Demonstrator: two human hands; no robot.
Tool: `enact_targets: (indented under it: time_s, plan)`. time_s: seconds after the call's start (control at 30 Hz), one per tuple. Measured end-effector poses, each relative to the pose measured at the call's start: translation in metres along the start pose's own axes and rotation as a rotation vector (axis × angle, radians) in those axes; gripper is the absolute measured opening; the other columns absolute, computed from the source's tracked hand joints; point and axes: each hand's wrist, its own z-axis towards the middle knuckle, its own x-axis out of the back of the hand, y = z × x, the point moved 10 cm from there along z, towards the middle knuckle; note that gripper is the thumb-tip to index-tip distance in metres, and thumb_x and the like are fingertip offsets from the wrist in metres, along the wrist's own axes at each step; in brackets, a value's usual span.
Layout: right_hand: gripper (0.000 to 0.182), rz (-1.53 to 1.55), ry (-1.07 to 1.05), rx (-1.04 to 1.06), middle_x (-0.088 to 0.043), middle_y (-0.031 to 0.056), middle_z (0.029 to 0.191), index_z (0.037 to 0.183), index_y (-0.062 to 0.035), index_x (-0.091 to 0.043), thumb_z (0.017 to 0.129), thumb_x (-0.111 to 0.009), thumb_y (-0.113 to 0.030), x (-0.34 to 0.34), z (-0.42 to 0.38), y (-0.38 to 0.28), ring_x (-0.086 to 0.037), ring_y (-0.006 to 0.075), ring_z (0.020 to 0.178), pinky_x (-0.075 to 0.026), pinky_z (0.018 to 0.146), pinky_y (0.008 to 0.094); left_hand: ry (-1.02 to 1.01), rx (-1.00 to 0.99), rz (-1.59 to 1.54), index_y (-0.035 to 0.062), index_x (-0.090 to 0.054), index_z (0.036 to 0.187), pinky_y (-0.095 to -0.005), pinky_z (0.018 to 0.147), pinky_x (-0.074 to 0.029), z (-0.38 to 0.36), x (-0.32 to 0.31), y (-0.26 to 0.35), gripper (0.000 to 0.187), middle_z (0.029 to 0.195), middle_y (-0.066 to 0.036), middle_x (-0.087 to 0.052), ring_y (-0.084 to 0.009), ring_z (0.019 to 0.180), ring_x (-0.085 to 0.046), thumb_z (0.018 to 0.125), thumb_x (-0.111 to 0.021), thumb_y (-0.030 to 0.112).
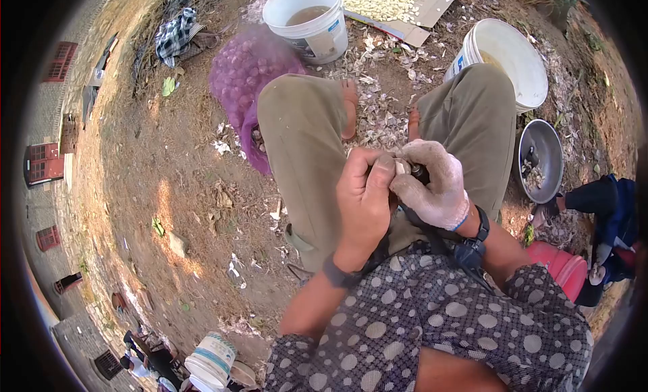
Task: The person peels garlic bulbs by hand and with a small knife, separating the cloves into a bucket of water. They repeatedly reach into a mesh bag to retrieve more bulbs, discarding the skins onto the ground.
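My bare left hand [366, 193] is closed in front of my lap, thumb and fingers pinching a small pale garlic clove [402, 167]. Against it, my right hand [437, 184], in a whitish work glove, is curled round a dark-handled tool [420, 173]; its blade or tip is hidden by the fingers. Both hands meet at the clove between my knees. Beyond my left knee lies a purple mesh bag [236, 81] full of garlic bulbs. Dry garlic skins [378, 112] litter the ground between my feet.
A white bucket [331, 46] holds murky liquid. Peeled cloves [381, 2] are spread on cardboard [435, 6]. Another white bucket [533, 74] and a metal bowl [557, 159] stand at right, near another person's sleeve [594, 197] and a pink bucket [559, 260].
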Motion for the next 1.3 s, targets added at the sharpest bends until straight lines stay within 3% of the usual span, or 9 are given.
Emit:
enact_targets:
  time_s: [0.1,0.27,0.4,0.53,0.77,0.97,1.0,1.17,1.3]
  plan:
    - [0.023,-0.005,-0.008,-0.089,-0.065,0.0084,0.082,0.106,0.0014,-0.063,0.088,-0.075,-0.005,-0.002,-0.003,0.01,-0.063,0.0145,0.069,-0.051,0.063,0.0312,0.006,-0.078,0.105,0.0051,-0.058,0.102,-0.0199,0.045,-0.034,0.002,0.002,0.001,0.015,0.081,0.003,-0.058,-0.0013,0.059,-0.046,0.106,-0.059,0.019]
    - [0.013,0.127,-0.034,-0.244,-0.064,0.0039,0.078,0.104,0.0008,-0.061,0.097,-0.066,-0.009,-0.007,-0.007,0.036,-0.057,0.0081,0.062,-0.048,0.057,0.0254,0.029,0.223,-0.126,0.0073,-0.057,0.102,-0.0215,0.045,-0.036,-0.001,0.007,-0.023,0.018,0.079,0.003,-0.056,-0.0015,0.057,-0.044,0.107,-0.057,0.025]
    - [0.017,0.855,-0.099,-0.748,-0.055,0.0022,0.071,0.109,-0.0014,-0.059,0.103,-0.058,-0.017,-0.032,-0.015,0.068,-0.039,0.0057,0.048,-0.031,0.042,0.0221,0.026,0.269,-0.331,0.0103,-0.056,0.104,-0.0227,0.044,-0.034,0.004,0.007,-0.029,0.013,0.074,0.004,-0.052,-0.0025,0.051,-0.037,0.107,-0.054,0.023]
    - [0.027,1.346,-0.095,-0.801,-0.058,0.0038,0.074,0.12,0.002,-0.059,0.105,-0.058,-0.021,-0.05,-0.02,0.076,-0.037,0.0052,0.048,-0.028,0.042,0.0216,-0.046,0.275,-0.436,0.0097,-0.054,0.106,-0.0237,0.043,-0.037,0.007,0.007,-0.027,0.016,0.074,0.002,-0.052,-0.0035,0.047,-0.034,0.107,-0.056,0.026]
    - [0.034,1.219,-0.135,-0.764,-0.063,0.0062,0.083,0.125,0.0046,-0.059,0.106,-0.058,-0.023,-0.041,-0.015,0.088,-0.039,0.0034,0.049,-0.031,0.043,0.0214,0.162,0.306,-0.388,0.0089,-0.056,0.107,-0.0259,0.045,-0.029,0.014,0.041,-0.024,0.019,0.071,-0.004,-0.052,-0.0068,0.048,-0.028,0.107,-0.05,0.027]
    - [0.02,0.831,0.217,-1.004,-0.057,0.0034,0.076,0.115,0.0,-0.061,0.103,-0.06,-0.016,-0.024,-0.001,0.121,-0.04,0.005,0.048,-0.029,0.04,0.0195,0.2,0.376,-0.156,0.0094,-0.057,0.106,-0.0247,0.047,-0.037,0.012,0.063,-0.026,0.014,0.078,0.003,-0.051,-0.0055,0.052,-0.038,0.107,-0.052,0.023]
    - [0.018,0.757,0.192,-0.952,-0.057,0.0029,0.075,0.111,-0.0011,-0.061,0.101,-0.062,-0.016,-0.023,0.024,0.123,-0.04,0.0054,0.048,-0.029,0.04,0.0195,0.185,0.362,-0.114,0.0064,-0.055,0.114,-0.0265,0.051,-0.044,0.013,0.063,-0.027,0.016,0.081,0.002,-0.05,-0.0072,0.055,-0.042,0.106,-0.052,0.02]
    - [0.034,0.456,0.236,-0.413,-0.062,0.0026,0.08,0.126,-0.0036,-0.061,0.104,-0.061,-0.029,-0.004,0.218,0.067,-0.045,0.0046,0.053,-0.031,0.043,0.0223,0.116,0.291,-0.118,-0.0024,-0.045,0.126,-0.0301,0.056,-0.05,0.016,0.056,-0.016,0.032,0.084,-0.005,-0.055,-0.0098,0.063,-0.054,0.102,-0.059,0.013]
    - [0.033,0.44,0.343,-0.312,-0.064,0.0044,0.08,0.126,-0.0003,-0.061,0.105,-0.058,-0.026,0.008,0.214,0.054,-0.045,0.0054,0.051,-0.032,0.043,0.0227,0.184,0.186,-0.136,-0.0023,-0.046,0.124,-0.0314,0.057,-0.052,0.015,0.066,0.0,0.031,0.085,-0.006,-0.057,-0.0111,0.064,-0.055,0.101,-0.062,0.01]
